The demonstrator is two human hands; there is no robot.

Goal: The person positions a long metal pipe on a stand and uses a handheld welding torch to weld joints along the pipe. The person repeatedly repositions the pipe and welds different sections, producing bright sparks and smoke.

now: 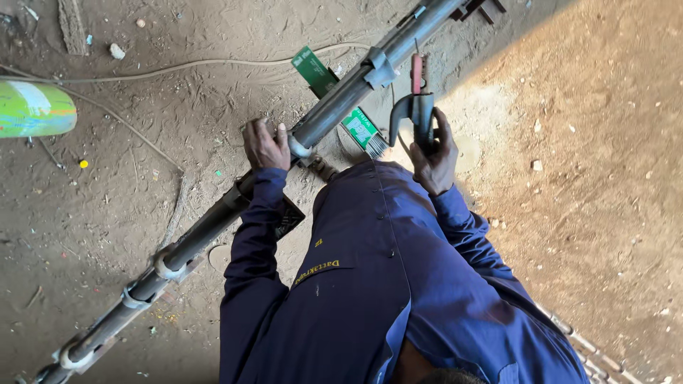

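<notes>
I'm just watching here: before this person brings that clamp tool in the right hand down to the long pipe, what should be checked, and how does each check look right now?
1. Left hand steadying the pipe: ok, it rests on the pipe beside a pale ring.
2. Right hand gripping the electrode holder: ok, fingers wrap its handle.
3. Rod loaded in the holder: cannot tell, no rod is plainly visible.
4. Green rod packets away from the joint: not ok, they lie right under the pipe.
5. Cable free of the work: ok, it trails across the dirt, apart.
6. Hand protection: not ok, both hands are bare.
</notes>
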